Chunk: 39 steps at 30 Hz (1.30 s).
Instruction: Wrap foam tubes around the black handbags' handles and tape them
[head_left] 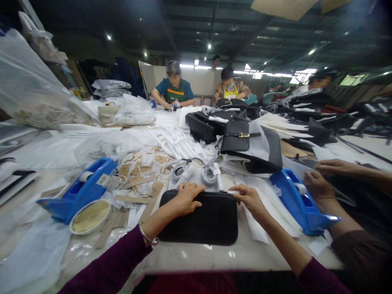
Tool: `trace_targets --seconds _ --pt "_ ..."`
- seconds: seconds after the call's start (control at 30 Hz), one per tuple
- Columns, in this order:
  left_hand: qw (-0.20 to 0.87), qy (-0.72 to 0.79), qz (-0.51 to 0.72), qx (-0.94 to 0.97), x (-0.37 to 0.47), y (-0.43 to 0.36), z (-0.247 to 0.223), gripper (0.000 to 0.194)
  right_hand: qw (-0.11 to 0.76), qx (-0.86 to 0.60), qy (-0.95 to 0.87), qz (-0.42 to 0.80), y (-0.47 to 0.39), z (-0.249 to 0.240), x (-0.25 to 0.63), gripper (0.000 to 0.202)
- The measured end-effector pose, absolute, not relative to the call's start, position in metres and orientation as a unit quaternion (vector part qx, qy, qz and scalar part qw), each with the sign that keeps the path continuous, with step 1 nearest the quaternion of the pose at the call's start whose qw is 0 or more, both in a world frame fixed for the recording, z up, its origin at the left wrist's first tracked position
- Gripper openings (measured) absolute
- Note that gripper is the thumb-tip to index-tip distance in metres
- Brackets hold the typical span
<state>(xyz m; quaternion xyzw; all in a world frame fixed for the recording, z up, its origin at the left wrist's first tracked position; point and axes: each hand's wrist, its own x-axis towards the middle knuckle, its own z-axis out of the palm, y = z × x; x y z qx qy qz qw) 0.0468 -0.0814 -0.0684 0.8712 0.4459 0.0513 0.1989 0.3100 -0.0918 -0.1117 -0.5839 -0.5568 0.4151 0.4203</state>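
A flat black zip case (211, 218) with rounded corners lies on the table right in front of me. My left hand (186, 199) is over its upper left part, fingers bent over the far edge and thumb on the face. At the upper right corner, my right hand (249, 201) has thumb and index finger pinched on the zipped edge. Whether a zipper pull is between those fingertips is too small to tell. Just beyond the case lie two coiled grey straps, a left coil (179, 171) and a right coil (209, 174), with white wrapping on them.
Blue tape dispensers stand at left (87, 188) and right (295, 200). Near the left one are a tape roll (90, 217) and piled tags (141, 173). Black bags (251, 145) are stacked beyond. A co-worker's hands (321, 183) work at right; other people sit across the table.
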Motion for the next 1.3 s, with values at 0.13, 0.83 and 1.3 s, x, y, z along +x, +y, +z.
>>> trace_targets --seconds 0.13,0.83,1.3 --pt "0.197 0.444 0.054 0.873 0.046 -0.082 -0.069 0.033 0.439 -0.605 -0.501 0.437 -0.094 -0.120 0.308 0.032" --pt "0.166 0.449 0.024 0.877 0.048 -0.086 -0.059 0.036 0.432 -0.562 -0.495 0.502 -0.093 -0.121 0.301 0.030" --pt "0.185 0.424 0.040 0.886 0.044 -0.084 -0.059 0.033 0.373 -0.594 -0.619 0.353 -0.110 -0.088 0.297 0.042"
